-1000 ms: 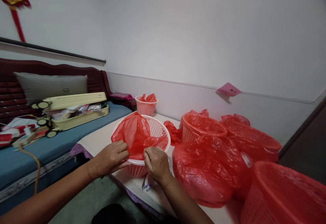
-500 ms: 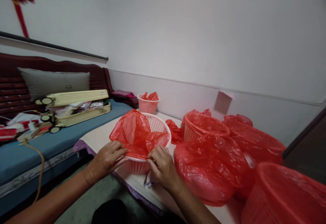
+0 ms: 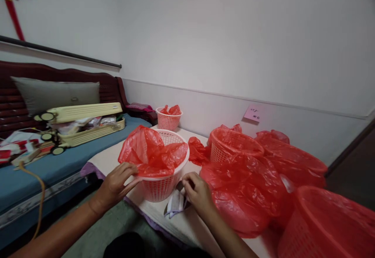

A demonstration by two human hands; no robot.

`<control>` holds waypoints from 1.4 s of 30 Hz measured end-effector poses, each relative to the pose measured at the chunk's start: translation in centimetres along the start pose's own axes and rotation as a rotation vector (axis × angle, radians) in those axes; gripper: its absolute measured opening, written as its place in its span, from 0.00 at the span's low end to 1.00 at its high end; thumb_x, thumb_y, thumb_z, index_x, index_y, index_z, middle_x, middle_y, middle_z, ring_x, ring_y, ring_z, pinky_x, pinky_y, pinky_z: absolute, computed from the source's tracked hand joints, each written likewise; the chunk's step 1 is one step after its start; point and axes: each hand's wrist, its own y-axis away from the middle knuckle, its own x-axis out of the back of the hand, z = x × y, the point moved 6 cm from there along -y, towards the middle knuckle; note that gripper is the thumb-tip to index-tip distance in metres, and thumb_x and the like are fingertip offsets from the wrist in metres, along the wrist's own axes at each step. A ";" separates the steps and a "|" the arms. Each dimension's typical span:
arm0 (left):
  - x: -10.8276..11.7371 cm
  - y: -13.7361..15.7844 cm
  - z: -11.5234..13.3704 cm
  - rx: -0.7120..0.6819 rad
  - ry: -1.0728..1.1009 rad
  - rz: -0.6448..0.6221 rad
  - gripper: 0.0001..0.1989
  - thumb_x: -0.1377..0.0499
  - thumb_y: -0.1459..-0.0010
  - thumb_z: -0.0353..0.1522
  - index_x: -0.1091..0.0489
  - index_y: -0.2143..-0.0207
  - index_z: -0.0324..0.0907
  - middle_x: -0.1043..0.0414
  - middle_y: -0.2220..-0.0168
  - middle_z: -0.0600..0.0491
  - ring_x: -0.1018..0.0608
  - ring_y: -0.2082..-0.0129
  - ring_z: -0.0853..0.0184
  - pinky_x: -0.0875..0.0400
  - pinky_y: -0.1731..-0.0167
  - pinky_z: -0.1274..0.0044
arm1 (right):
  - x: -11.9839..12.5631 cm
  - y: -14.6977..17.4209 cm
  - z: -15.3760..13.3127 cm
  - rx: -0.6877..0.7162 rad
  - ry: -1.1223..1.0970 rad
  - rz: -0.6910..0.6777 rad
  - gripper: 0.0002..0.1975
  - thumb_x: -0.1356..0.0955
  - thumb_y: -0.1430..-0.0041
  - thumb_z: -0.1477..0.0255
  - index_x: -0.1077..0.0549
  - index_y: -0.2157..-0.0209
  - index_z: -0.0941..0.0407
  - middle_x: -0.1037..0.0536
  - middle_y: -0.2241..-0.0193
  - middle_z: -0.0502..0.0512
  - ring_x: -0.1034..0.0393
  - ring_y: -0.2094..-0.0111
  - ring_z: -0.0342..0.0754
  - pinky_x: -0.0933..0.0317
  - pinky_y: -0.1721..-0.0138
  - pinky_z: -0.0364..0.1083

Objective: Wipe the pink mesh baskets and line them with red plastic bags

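A white plastic basket (image 3: 157, 189) with slotted sides stands on the table in front of me. A crumpled red plastic bag (image 3: 152, 154) lies inside it and over its near rim. My left hand (image 3: 121, 181) grips the basket's near-left rim at the bag's edge, fingers above and thumb lower. Off the basket to the right is my right hand (image 3: 197, 191), its fingers loosely curled and the thumb apart from them; I see nothing held. Close to its fingertips lies a small whitish cloth (image 3: 176, 203) with purple edging.
Red-bagged baskets (image 3: 237, 142) and a puffed red bag (image 3: 243, 195) crowd the right side. Another bagged basket (image 3: 169, 121) stands by the wall. To the left, a bed (image 3: 73, 160) bears an open cream suitcase (image 3: 90, 133). A pink note (image 3: 252, 113) is on the wall.
My right hand has let go of the bag at the near rim and moved right. The bag's right part has shifted left. The pink note now lies flatter, showing writing.
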 end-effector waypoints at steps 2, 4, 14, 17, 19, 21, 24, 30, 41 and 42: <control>0.0 0.4 0.5 0.009 0.019 0.018 0.12 0.37 0.44 0.29 0.34 0.58 0.41 0.30 0.62 0.51 0.28 0.60 0.68 0.31 0.58 0.75 | 0.0 -0.5 1.3 -0.168 -0.213 0.017 0.08 0.37 0.41 0.66 0.32 0.72 0.55 0.29 0.78 0.48 0.35 0.77 0.45 0.43 0.73 0.44; 0.0 0.9 1.5 0.012 0.036 0.031 0.12 0.37 0.44 0.28 0.34 0.58 0.41 0.30 0.62 0.51 0.28 0.60 0.68 0.32 0.59 0.75 | -0.3 -0.7 1.7 -0.267 -0.381 0.021 0.12 0.36 0.42 0.61 0.33 0.72 0.54 0.31 0.82 0.46 0.39 0.82 0.43 0.46 0.79 0.42; 0.0 2.5 5.8 0.004 0.077 0.043 0.12 0.38 0.45 0.24 0.33 0.58 0.41 0.30 0.64 0.51 0.28 0.63 0.69 0.33 0.62 0.75 | 0.8 -1.1 0.3 -0.267 -0.413 0.137 0.13 0.33 0.46 0.60 0.31 0.66 0.56 0.31 0.79 0.45 0.35 0.78 0.44 0.42 0.77 0.42; -0.1 3.4 6.4 -0.011 0.086 0.032 0.12 0.38 0.44 0.24 0.32 0.57 0.41 0.29 0.63 0.51 0.28 0.63 0.68 0.33 0.61 0.74 | 2.3 -2.1 -0.1 -0.218 -0.264 0.208 0.16 0.33 0.47 0.58 0.29 0.63 0.56 0.29 0.74 0.49 0.33 0.73 0.46 0.39 0.71 0.44; -0.3 4.1 6.7 -0.020 0.081 0.028 0.12 0.38 0.44 0.24 0.32 0.57 0.41 0.29 0.63 0.51 0.28 0.62 0.68 0.33 0.60 0.74 | 3.0 -2.7 -0.4 -0.180 -0.137 0.230 0.18 0.33 0.48 0.57 0.28 0.63 0.56 0.27 0.71 0.53 0.31 0.70 0.49 0.38 0.66 0.47; -0.5 4.7 6.9 -0.031 0.072 0.026 0.12 0.38 0.43 0.25 0.31 0.56 0.41 0.28 0.62 0.51 0.28 0.61 0.68 0.33 0.59 0.74 | 3.3 -2.9 -0.5 -0.175 -0.033 0.229 0.20 0.32 0.50 0.55 0.26 0.65 0.57 0.27 0.68 0.56 0.31 0.67 0.51 0.39 0.63 0.49; -0.6 5.2 7.2 -0.026 0.083 0.030 0.12 0.39 0.43 0.25 0.31 0.55 0.41 0.28 0.61 0.50 0.27 0.60 0.67 0.33 0.58 0.73 | 3.3 -2.8 -0.5 -0.197 0.037 0.218 0.21 0.32 0.52 0.55 0.25 0.65 0.58 0.28 0.69 0.57 0.32 0.67 0.52 0.40 0.64 0.50; -0.5 5.5 7.5 0.025 0.096 0.033 0.12 0.40 0.42 0.24 0.31 0.55 0.41 0.28 0.61 0.50 0.27 0.59 0.67 0.34 0.57 0.71 | 3.4 -2.7 -0.6 -0.228 -0.131 0.228 0.07 0.30 0.60 0.66 0.29 0.81 0.55 0.33 0.78 0.49 0.39 0.72 0.46 0.47 0.69 0.45; -0.5 5.8 6.9 -0.002 0.048 0.025 0.13 0.39 0.43 0.25 0.31 0.55 0.43 0.26 0.61 0.51 0.25 0.60 0.67 0.31 0.57 0.72 | 0.1 -0.3 1.8 -0.570 -0.791 0.134 0.08 0.33 0.59 0.68 0.36 0.77 0.54 0.31 0.83 0.44 0.38 0.83 0.39 0.42 0.80 0.39; -0.5 5.9 6.8 -0.004 0.050 0.023 0.13 0.39 0.43 0.25 0.31 0.55 0.43 0.26 0.61 0.51 0.25 0.60 0.67 0.31 0.58 0.72 | -0.1 0.0 1.8 -0.596 -0.844 0.114 0.08 0.33 0.59 0.68 0.36 0.76 0.55 0.30 0.82 0.45 0.36 0.82 0.39 0.41 0.80 0.39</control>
